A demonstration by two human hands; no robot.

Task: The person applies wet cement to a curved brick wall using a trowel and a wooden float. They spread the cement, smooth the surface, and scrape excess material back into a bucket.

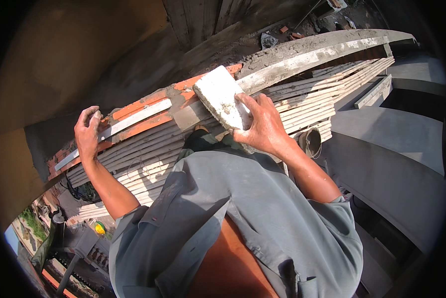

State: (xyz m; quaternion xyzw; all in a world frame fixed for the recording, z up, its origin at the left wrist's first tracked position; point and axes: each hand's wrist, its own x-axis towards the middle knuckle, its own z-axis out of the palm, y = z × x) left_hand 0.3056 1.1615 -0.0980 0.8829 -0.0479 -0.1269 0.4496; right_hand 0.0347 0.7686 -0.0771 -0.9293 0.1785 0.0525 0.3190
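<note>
My right hand [265, 126] grips a white rectangular block [215, 87], mortar-smeared along its edge and tilted over the brickwork. My left hand [87, 130] is raised at the left end of the wall top, beside a narrow white strip [133, 118]; its fingers are curled, and I cannot make out what, if anything, is between them. Orange bricks [138, 104] with grey mortar run along the top. To the right, a long pale board [307, 62] lies along a mortar-covered ledge [277, 56].
Stacked bamboo poles or slats [143, 154] lie below the brickwork, near a bucket [310, 144]. Concrete surfaces [392, 134] curve away at the right. Far below at the lower left are a yellow hard-hat-like object [100, 228] and debris. A dark wooden panel [193, 20] stands above.
</note>
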